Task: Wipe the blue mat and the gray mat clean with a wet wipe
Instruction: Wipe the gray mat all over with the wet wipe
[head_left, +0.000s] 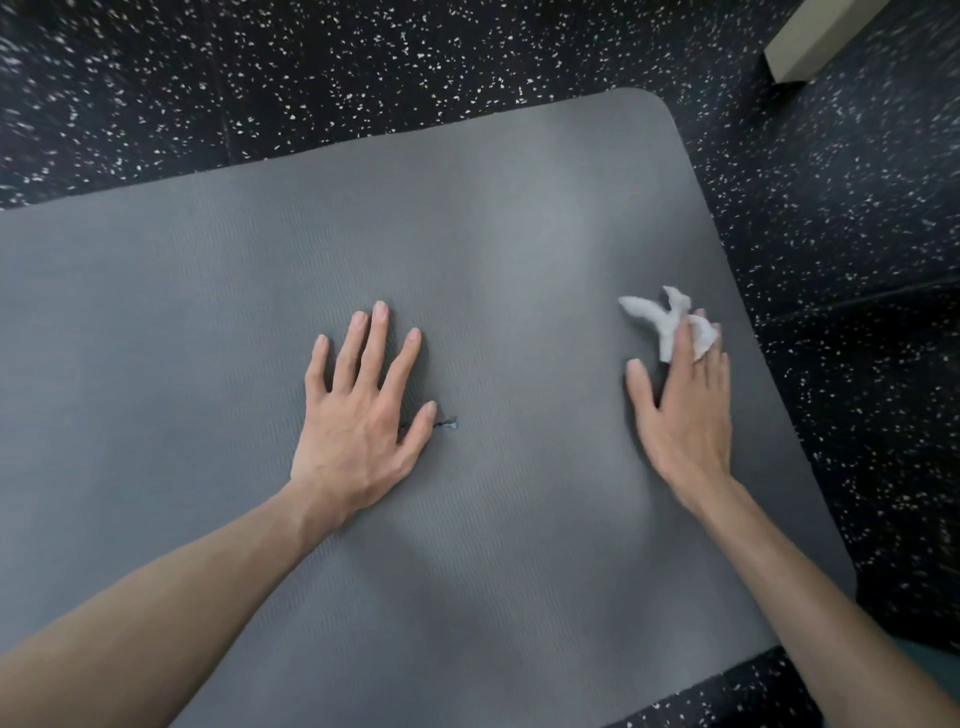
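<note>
While the right hand's (685, 410) fingers (684, 338) press one crumpled white wet wipe (662, 319) flat near the right edge of one ribbed gray foam mat (467, 249), the left hand (363, 410) rests empty, fingers spread, mid-mat. One mat shows, its long axis running left-right across the black speckled floor (363, 62).

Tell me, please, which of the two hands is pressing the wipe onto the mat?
The right hand, near the gray mat's right edge, has the white wipe under its fingers. The left hand lies flat and bare on the mat.
</note>
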